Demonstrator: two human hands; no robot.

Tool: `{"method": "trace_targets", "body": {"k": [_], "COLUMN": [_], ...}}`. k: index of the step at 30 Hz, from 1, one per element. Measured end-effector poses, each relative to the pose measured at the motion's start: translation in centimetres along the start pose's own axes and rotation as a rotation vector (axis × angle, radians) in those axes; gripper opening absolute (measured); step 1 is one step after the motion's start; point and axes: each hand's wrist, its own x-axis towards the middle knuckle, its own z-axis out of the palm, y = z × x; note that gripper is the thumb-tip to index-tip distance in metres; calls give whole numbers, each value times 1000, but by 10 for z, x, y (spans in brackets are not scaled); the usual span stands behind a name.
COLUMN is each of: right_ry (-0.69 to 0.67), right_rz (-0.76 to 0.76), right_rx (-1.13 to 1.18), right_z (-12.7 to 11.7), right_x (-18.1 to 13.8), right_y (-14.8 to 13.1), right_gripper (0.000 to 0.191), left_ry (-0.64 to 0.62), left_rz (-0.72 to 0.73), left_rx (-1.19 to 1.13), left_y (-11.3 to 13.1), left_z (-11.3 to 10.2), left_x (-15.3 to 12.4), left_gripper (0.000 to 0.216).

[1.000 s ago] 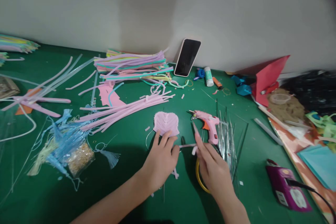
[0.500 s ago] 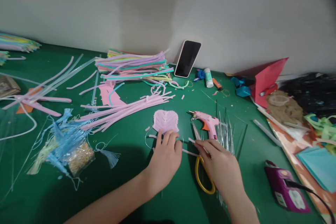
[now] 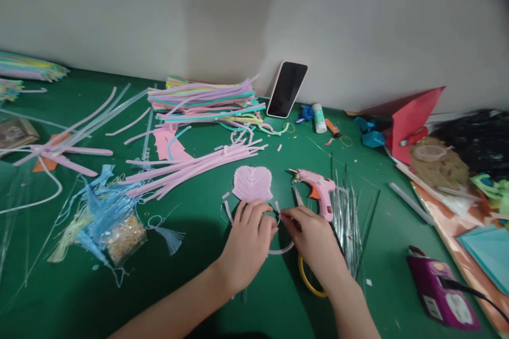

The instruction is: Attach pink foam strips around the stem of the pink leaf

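Grey wall [image 3: 358,26] behind, one green table [image 3: 387,254] below. Clock centred on the lilac piece [image 3: 252,183], one of it, lying flat mid-table, notch toward 12.

Two hands, both on the 6 side. Left hand [image 3: 248,233]: at 6, fingers half bent, slightly spread, tips at the piece's lower edge; can't tell what's gripped under the palm. Right hand [image 3: 308,233]: at 4–5, thumb and forefinger pinched together on one pink strip [image 3: 283,251], which bows below the fingers; short end pokes up beside the fingertips.

One glue gun [image 3: 316,188] at 3, nozzle toward 9. One scissors [image 3: 305,278] at 4–5, partly under right hand, yellow handle showing. Wires [image 3: 350,222] at 4, too many to count. One phone [image 3: 288,89] at 1, leaning on wall. One pink bundle [image 3: 199,167] at 10, one mixed bundle [image 3: 207,98] at 11. One bead bag [image 3: 126,238] at 8. One purple box [image 3: 441,288] at 4, farther out.
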Motion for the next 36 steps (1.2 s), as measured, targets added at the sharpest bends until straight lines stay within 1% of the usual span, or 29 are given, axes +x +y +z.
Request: {"method": "trace_targets", "body": {"k": [3,5,6,8,10,12,14,15,17,20,21,23,27,30,33,36], "right_ry": [-31,-22,-14,2,31,75,122,137,149,134,129,134,175,175,112,73], "right_rz": [42,140,196,277,303,300,270,242,171,57,29,0,31,57,14,-74], "right_rx": [139,277,352,485,538,494,403,356,267,163,144,120,52,39,81,84], "right_z": [2,5,7,10,9,6,3,2,2,9,11,15,16,13,11,10], "right_x": [1,1,1,-1,-4,-5,-5,-3,3,16,20,25,24,18,17,20], "right_y": [-3,-4,-4,-4,-5,-6,-8,-10,-13,-20,-21,-23,-20,-15,-14,-17], "right_gripper": [15,13,16,33,42,38,31,29,26,21,19,16,17,17,14,13], "left_ry": [-1,-16,-28,-51,-65,-65,-37,9,-4,-184,-244,-322,-386,-430,-461,-484], "left_rz": [24,33,32,29,13,-51,-182,-227,-288,-372,-395,-426,-463,-447,-361,-254], "left_rx": [22,39,37,2,-60,-98,-30,18,77,53,30,-9,-68,-109,-155,-208], "left_y": [0,-1,-1,-4,-9,-20,-36,-45,-64,-82,-85,-86,-85,-88,-92,-94], "left_z": [1,2,2,-2,-12,-28,-47,-56,-70,-79,-80,-80,-84,-88,-89,-86], "left_x": [-2,-3,-3,-3,0,2,4,4,1,-3,-4,-3,1,4,9,18], "left_gripper": [11,9,9,9,10,10,8,10,18,18,16,11,13,14,17,17]}}
